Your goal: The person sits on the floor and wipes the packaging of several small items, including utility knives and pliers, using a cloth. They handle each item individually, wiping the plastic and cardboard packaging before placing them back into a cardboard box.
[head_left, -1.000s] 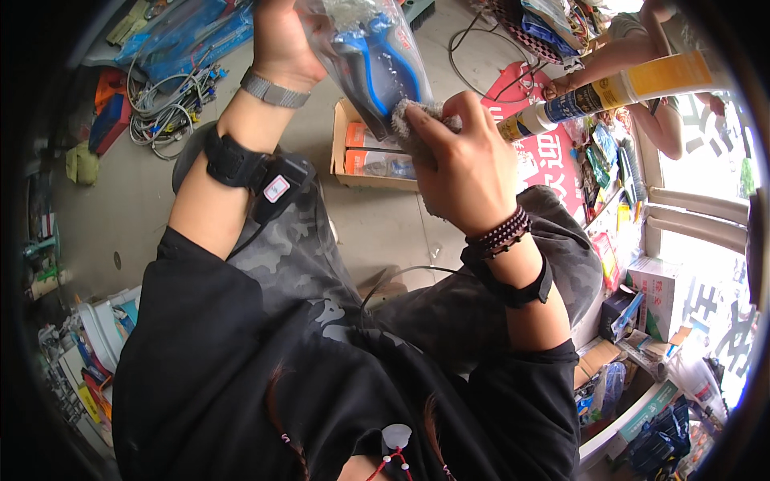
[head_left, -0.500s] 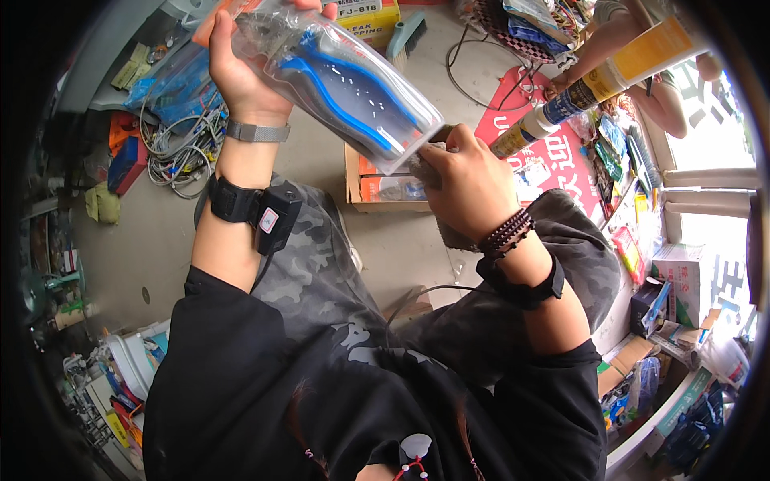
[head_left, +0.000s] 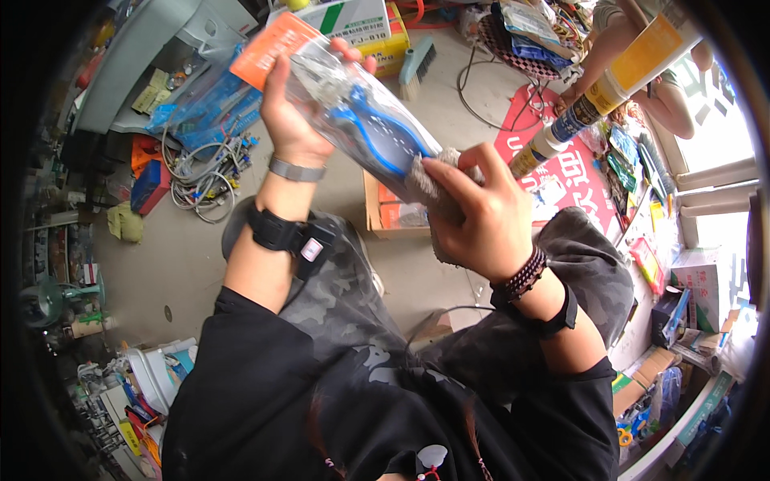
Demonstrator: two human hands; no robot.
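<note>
My left hand point(head_left: 290, 120) is closed round the upper part of a packaged pair of pliers point(head_left: 373, 132), its thumb near the orange header. Through the clear plastic I see blue-and-grey handles and a metal head. The pack is tilted, with its lower end toward the right. My right hand point(head_left: 488, 212) grips a grey cloth point(head_left: 433, 191), bunched over that lower end and touching it. The cloth hides the tips of the handles.
Below the pack is an open cardboard box point(head_left: 375, 210) with orange-and-clear packs inside. A brush point(head_left: 415, 68) and a yellow box point(head_left: 389, 52) stand beyond. Tangled cables point(head_left: 200, 180) lie at left. Yellow-and-blue tubes point(head_left: 597, 100) and another person's bare limbs point(head_left: 664, 104) are at upper right.
The cloth in my right hand has moved onto the lower end of the pliers pack. My left hand and the pack sit lower and further right in view, and the orange header shows more.
</note>
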